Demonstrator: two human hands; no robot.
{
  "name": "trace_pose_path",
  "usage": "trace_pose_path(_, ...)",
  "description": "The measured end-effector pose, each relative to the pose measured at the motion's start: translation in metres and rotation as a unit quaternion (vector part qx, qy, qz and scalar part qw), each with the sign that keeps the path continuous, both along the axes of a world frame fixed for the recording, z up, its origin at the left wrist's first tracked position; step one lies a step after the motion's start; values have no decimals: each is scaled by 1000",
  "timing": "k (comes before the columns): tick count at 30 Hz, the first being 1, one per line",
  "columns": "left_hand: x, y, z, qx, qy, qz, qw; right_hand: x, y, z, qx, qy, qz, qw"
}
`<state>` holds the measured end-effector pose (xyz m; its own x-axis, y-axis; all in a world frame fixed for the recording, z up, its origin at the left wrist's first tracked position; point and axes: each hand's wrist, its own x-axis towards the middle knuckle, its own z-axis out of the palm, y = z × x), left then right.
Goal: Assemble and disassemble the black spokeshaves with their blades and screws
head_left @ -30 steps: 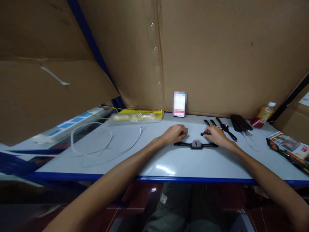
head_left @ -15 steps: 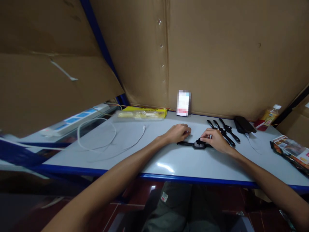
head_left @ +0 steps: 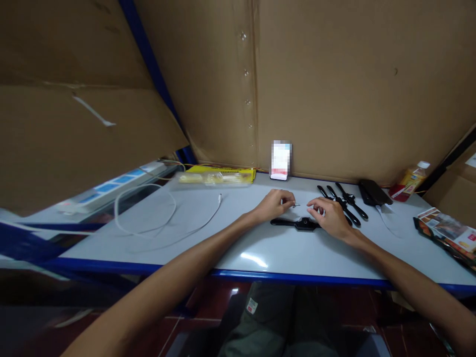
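Pinching silvery piece (head_left: 296, 205), curled left hand (head_left: 278, 204)

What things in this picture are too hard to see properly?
- Head view: the phone's screen is blurred into squares, so its words can't be read.
- Head view: the small shiny piece at the left hand is too tiny to name.
- Head view: one end of the nearest black tool hides behind the right hand.
- Head view: the colourful packet is cut off by the right edge.
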<state>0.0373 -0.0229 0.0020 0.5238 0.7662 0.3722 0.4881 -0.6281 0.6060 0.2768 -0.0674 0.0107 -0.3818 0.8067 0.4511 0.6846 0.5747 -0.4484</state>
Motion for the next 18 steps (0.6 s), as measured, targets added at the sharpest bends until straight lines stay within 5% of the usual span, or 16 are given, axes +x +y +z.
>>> trace_pose_path(11,12,-24,11,8,-8,-51,999,-7,-9,1,5,-24,13,1000)
trace_pose_path(18,18,-34,11,101,33,-84,991,-9,-10,0,26,-66,45,996)
